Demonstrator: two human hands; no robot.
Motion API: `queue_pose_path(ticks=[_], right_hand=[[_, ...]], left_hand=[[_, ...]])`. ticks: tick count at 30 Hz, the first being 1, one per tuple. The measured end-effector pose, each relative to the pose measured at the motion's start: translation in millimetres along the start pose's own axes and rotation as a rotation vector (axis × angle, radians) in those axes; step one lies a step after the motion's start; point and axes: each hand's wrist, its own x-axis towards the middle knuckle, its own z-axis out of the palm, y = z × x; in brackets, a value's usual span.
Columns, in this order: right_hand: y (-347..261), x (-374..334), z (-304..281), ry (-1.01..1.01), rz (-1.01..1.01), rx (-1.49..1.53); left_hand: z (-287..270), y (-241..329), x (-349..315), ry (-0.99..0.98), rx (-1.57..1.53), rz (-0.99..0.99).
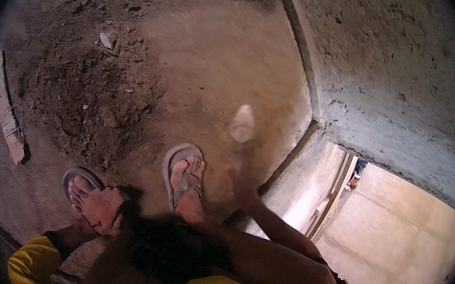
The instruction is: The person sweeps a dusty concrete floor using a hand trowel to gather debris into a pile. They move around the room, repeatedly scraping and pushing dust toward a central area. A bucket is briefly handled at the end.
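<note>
My right hand [235, 175], smeared by motion, reaches low over the smooth brown floor [224, 53]. From it extends a blurred tool, which looks like a small trowel [243, 124] with a pale, pointed blade and a dark neck. My left hand [103, 206] is closed in front of my left sandalled foot [81, 188]; its fingers curl under, so anything within them is hidden. Between the trowel and my left foot stands my right foot [186, 171] in a grey flip-flop.
Loose dark soil [100, 94] with a pale stone [107, 41] lies ahead on the left. Beside it is a wooden board [7, 109] wound with string. A rough wall [383, 42] rises on the right, above an opening with a wooden edge [330, 197] and a lit floor [386, 225].
</note>
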Motion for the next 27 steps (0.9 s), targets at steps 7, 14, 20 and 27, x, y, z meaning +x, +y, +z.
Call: queue_pose_path(ticks=[7,14,20,27], right_hand=[[81,58,-25,-0.023,0.063,0.002],[-68,22,80,-0.271,-0.19,-0.154],[-28,71,2,0.047,-0.171,0.014],[42,91,-14,0.054,-0.309,-0.301]], left_hand=[[-7,8,0,0.073,-0.092,-0.033],[-29,17,8,0.082,-0.104,-0.036],[6,23,-19,0.234,0.25,-0.17],[-10,11,-8,-0.025,-0.077,-0.098]])
